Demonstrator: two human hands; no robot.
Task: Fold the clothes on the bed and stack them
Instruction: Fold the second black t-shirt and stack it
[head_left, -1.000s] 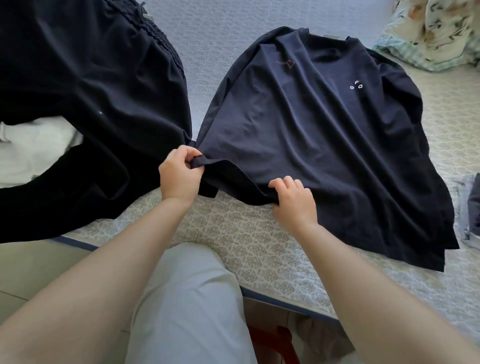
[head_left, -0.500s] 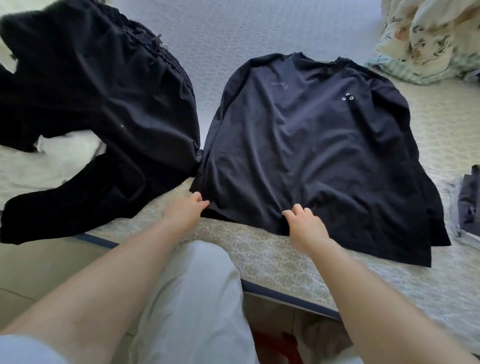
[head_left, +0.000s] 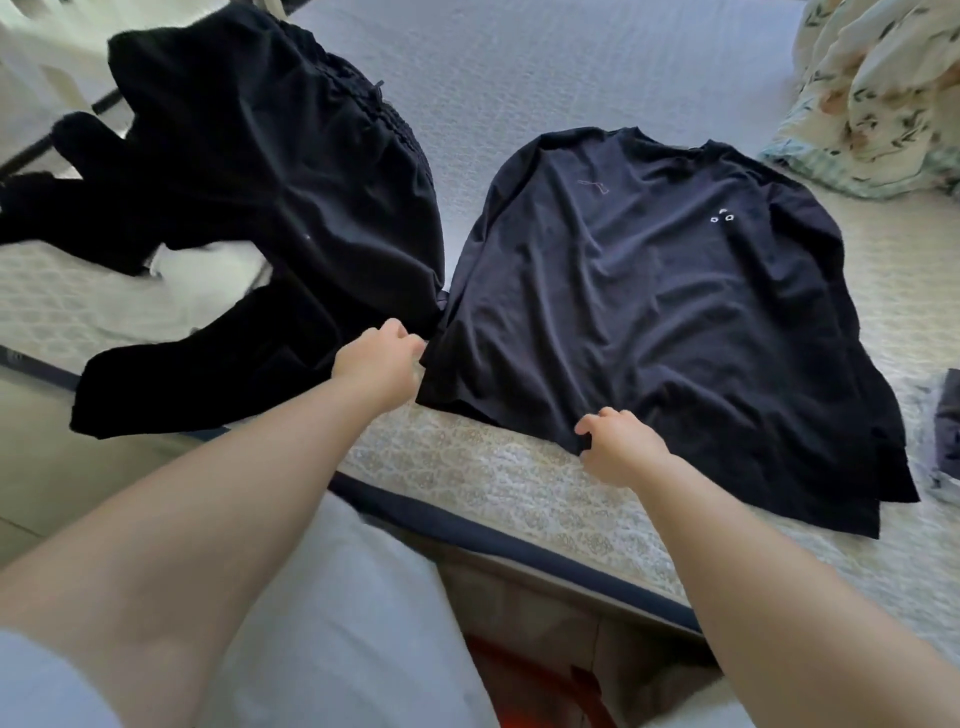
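Here, both hands pinch the near hem of the dark navy long-sleeved cotton shirt (head_left: 654, 312): left hand (head_left: 376, 361) at its corner, right hand (head_left: 621, 449) mid-hem.

No legible text, brand or nos. anywhere in view. The dark long-sleeve shirt (head_left: 660, 312) on the bed carries two small chest marks, a white emblem at right & a faint outline at left, neither readable.
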